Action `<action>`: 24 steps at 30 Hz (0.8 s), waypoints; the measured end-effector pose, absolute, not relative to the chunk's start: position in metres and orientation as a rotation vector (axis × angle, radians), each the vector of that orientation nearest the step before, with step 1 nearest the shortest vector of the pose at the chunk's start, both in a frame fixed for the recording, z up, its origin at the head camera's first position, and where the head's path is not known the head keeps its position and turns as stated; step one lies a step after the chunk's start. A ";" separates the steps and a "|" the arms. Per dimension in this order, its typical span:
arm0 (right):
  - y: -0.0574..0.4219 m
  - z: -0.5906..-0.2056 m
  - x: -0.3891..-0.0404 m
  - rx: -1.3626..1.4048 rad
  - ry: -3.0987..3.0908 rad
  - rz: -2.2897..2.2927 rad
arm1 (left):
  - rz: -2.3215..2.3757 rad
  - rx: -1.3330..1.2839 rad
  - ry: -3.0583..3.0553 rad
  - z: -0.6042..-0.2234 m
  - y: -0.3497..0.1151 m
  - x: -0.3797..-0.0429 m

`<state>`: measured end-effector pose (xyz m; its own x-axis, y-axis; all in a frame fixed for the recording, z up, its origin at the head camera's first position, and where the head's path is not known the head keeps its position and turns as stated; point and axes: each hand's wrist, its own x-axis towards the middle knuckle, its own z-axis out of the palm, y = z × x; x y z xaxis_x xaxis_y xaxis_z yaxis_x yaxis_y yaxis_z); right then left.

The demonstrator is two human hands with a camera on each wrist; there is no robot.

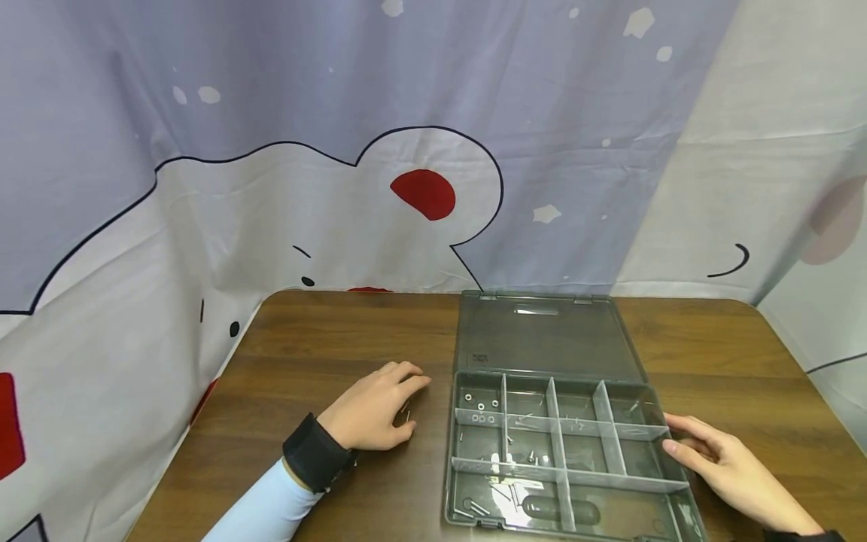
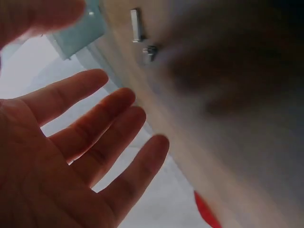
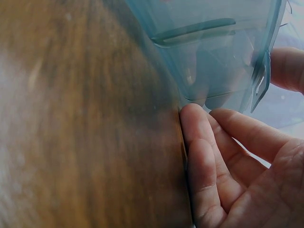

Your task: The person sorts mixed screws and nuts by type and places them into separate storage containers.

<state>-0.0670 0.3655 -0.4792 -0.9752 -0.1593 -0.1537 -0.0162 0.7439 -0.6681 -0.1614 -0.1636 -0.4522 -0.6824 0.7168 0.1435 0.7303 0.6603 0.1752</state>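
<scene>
My left hand (image 1: pixel 372 406) is low over the table, left of the box, its fingers relaxed and spread. In the left wrist view a short metal pin (image 2: pixel 137 25) and a small screw-like metal part (image 2: pixel 149 53) lie on the table, apart from the fingers. A grey see-through compartment box (image 1: pixel 626 479) lies with its lid (image 1: pixel 542 339) folded back. Nuts (image 1: pixel 481 406), screws (image 1: pixel 531 457) and metal pins (image 1: pixel 479 509) lie in its compartments. My right hand (image 1: pixel 728 467) touches the box's right side, fingers against the wall and thumb near the rim.
The box and hands are on a brown wooden table (image 1: pixel 332 320). A printed curtain (image 1: pixel 555 150) hangs along its far edge. A dark cable (image 1: pixel 836 363) runs at the far right, beyond the table edge.
</scene>
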 end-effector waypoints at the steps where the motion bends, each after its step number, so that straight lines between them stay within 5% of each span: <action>1: 0.366 -0.479 -0.067 -0.138 2.737 -1.053 | -0.337 -1.227 -2.791 -0.454 -0.166 -0.160; 24: 0.367 -0.478 -0.067 -0.135 2.728 -1.051 | -0.210 -1.226 -2.651 -0.470 -0.169 -0.161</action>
